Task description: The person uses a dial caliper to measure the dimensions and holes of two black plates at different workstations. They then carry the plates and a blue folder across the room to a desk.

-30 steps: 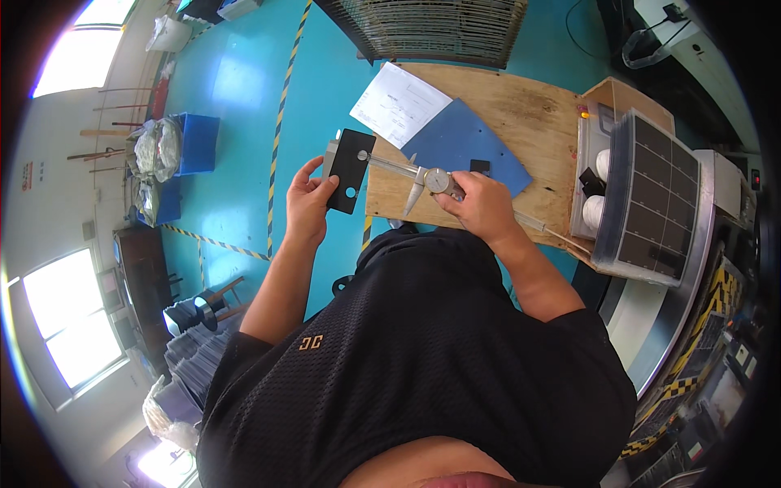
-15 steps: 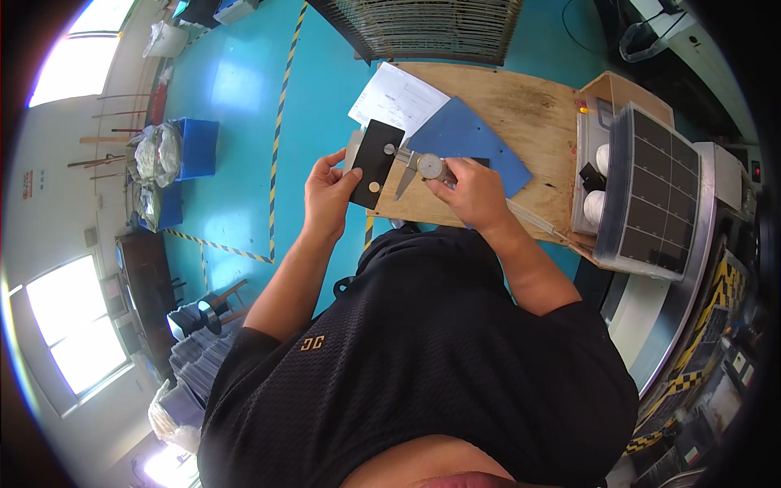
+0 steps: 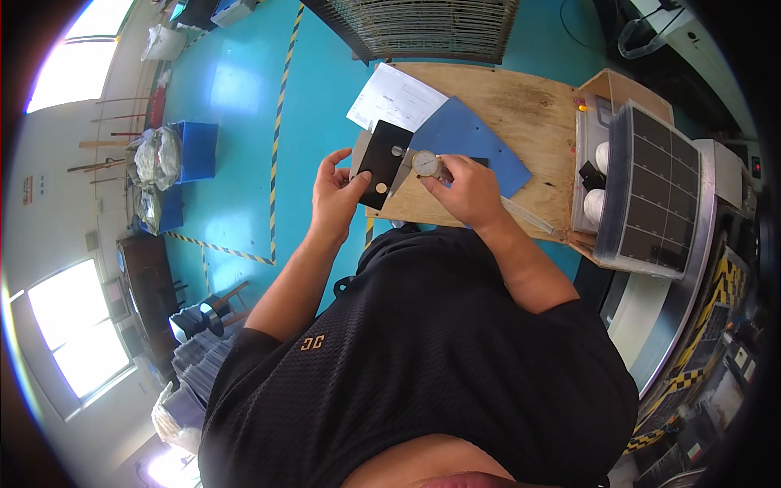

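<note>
My left hand (image 3: 336,195) grips a flat black rectangular plate (image 3: 382,163) by its lower left edge and holds it above the near edge of a wooden table (image 3: 521,110). In my right hand (image 3: 469,189) is a dial caliper (image 3: 423,163); its round white dial faces up and its jaws close on the plate's right side. Under both lies a blue sheet (image 3: 476,145), with a white paper sheet (image 3: 395,98) beside it.
A stack of dark gridded trays (image 3: 651,191) stands at the table's right end by a box holding white round items (image 3: 600,183). Blue bins and plastic bags (image 3: 167,167) sit on the blue floor at left. A metal rack (image 3: 415,28) stands beyond the table.
Both hands have moved right and up, bringing the black plate from over the floor to above the table edge. The caliper has closed onto the plate.
</note>
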{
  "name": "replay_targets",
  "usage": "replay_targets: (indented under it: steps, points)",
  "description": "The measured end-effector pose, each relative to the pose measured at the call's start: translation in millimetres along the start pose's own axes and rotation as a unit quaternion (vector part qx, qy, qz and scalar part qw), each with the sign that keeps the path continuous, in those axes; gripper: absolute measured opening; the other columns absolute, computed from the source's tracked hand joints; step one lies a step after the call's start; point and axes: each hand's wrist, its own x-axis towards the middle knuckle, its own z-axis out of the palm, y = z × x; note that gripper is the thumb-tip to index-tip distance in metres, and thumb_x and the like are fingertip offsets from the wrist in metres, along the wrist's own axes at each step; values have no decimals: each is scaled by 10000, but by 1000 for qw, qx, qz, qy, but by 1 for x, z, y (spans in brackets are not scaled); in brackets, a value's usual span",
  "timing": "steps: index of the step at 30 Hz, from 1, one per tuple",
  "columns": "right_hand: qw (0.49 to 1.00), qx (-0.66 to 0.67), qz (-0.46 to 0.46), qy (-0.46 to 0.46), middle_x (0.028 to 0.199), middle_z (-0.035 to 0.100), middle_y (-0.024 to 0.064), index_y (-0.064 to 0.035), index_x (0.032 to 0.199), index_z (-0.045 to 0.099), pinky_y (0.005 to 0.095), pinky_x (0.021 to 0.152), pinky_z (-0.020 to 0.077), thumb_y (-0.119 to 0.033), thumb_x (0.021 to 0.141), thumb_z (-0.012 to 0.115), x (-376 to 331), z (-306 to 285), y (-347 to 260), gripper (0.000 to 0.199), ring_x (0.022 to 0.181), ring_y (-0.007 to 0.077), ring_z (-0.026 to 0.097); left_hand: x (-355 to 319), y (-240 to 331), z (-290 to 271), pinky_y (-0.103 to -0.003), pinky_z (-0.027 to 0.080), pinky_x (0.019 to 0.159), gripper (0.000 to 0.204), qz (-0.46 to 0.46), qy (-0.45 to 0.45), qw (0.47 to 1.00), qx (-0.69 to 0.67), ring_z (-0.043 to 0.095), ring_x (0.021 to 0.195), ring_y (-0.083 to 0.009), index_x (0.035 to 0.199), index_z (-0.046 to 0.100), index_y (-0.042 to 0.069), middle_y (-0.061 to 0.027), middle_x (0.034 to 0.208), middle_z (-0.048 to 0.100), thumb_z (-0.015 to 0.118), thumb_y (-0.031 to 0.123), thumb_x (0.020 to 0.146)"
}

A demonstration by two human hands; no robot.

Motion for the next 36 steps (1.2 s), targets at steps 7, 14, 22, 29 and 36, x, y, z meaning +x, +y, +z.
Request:
replay_targets:
  steps: [7,14,22,29,36]
  points:
    - [1000,-7,11,-8,861,680,137,-22,1009,678,408,689,537,-371,794,721,3,-3,1,412,782,327,666,-2,1,-4,-254,495,655,439,-64,-26,996,55,617,771,-118,1250,492,-23,-63,886,645,684,112,879]
    - [1000,-7,16,-16,841,674,133,-31,975,675,409,676,534,-373,797,717,4,-5,-1,388,769,330,662,3,-2,-5,-252,479,633,285,-80,-33,993,75,616,757,-112,1077,574,-11,-59,895,665,689,166,886]
    - [999,-22,5,-25,809,664,107,-27,985,673,364,632,518,-373,771,753,4,-5,1,415,705,269,653,4,-4,-6,-260,481,610,243,-84,-48,994,55,615,709,-116,1026,590,-20,-74,865,671,682,160,890]
    - [999,19,22,-37,792,658,142,-39,866,649,421,661,519,-337,805,699,4,-5,-1,308,751,343,648,4,-12,-13,-250,473,583,195,-89,-59,993,48,603,679,-104,1001,596,-4,-52,829,665,678,139,896]
    - [999,16,43,-22,778,651,152,-26,828,634,435,662,514,-313,798,693,6,-4,3,294,741,351,641,-3,-21,-18,-229,441,538,138,-90,-50,994,24,568,630,-83,922,573,32,-22,770,634,681,113,893]
